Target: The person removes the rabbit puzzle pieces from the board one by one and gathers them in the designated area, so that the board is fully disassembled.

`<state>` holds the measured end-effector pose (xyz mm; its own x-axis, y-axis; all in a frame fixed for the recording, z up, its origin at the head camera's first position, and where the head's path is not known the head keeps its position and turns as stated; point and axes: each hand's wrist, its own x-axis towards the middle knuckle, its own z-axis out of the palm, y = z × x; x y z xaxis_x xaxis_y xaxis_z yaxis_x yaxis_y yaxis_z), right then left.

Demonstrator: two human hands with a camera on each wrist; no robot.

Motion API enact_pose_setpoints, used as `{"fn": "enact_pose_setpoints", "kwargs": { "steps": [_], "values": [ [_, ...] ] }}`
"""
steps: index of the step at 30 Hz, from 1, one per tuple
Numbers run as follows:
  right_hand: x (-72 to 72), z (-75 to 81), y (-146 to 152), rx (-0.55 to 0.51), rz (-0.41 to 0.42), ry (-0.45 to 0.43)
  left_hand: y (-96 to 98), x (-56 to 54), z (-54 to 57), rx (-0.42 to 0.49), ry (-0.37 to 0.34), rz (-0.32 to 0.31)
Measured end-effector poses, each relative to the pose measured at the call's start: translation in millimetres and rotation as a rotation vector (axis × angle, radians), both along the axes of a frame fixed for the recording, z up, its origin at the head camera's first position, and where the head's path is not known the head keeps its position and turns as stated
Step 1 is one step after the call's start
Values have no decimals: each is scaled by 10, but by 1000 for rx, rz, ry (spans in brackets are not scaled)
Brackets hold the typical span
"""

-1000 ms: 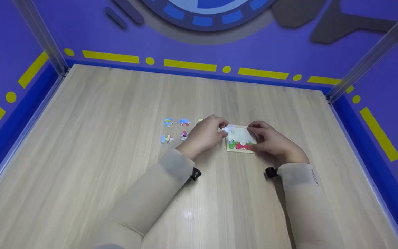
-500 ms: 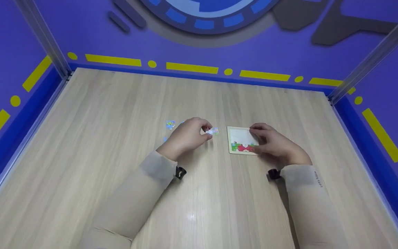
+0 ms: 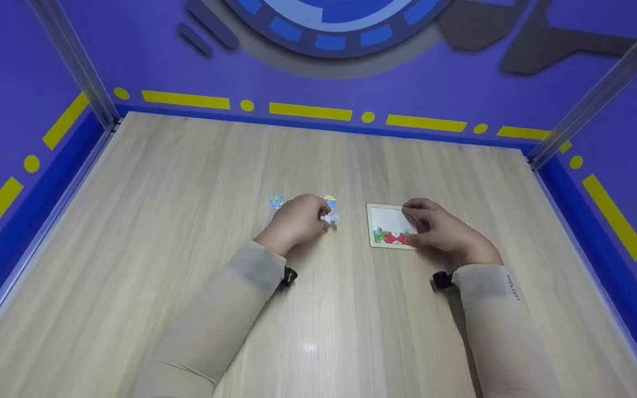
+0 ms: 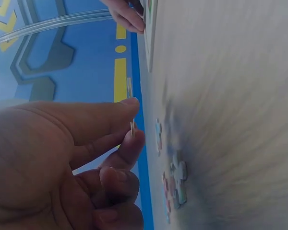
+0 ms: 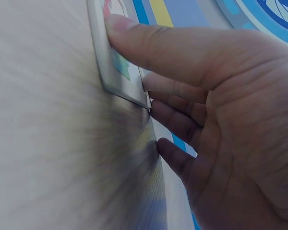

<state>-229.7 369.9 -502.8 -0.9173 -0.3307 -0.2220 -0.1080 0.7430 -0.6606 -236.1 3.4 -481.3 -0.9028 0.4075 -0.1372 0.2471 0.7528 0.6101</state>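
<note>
My left hand pinches a jigsaw piece between thumb and fingers. The left wrist view shows this piece nearly edge-on, raised off the table. My right hand holds the right side of a shallow puzzle tray. Its thumb presses on the tray's face, and other fingers lie along the far edge, as the right wrist view shows. Red and green pieces fill the tray's near row; the part above them is bare white. Under and behind my left hand lie loose pieces, partly hidden.
A blue piece lies left of my left hand, and a yellow-and-blue piece lies just beyond it. Wood-grain table surrounds them. Blue-purple panels with yellow marks stand behind and at both sides.
My left hand has carried the pinched piece leftward from the tray's upper left corner to beside the loose pieces. My right hand keeps its hold on the tray.
</note>
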Motion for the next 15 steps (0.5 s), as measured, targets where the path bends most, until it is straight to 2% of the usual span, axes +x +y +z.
{"fn": "enact_pose_setpoints", "kwargs": {
  "steps": [8, 15],
  "values": [
    [-13, -4, -11, 1, -18, -4, 1, -6, -42, -50, -21, -22],
    [-30, -8, 11, 3, -32, -23, 26, 13, -45, -53, -28, -18]
  ]
}}
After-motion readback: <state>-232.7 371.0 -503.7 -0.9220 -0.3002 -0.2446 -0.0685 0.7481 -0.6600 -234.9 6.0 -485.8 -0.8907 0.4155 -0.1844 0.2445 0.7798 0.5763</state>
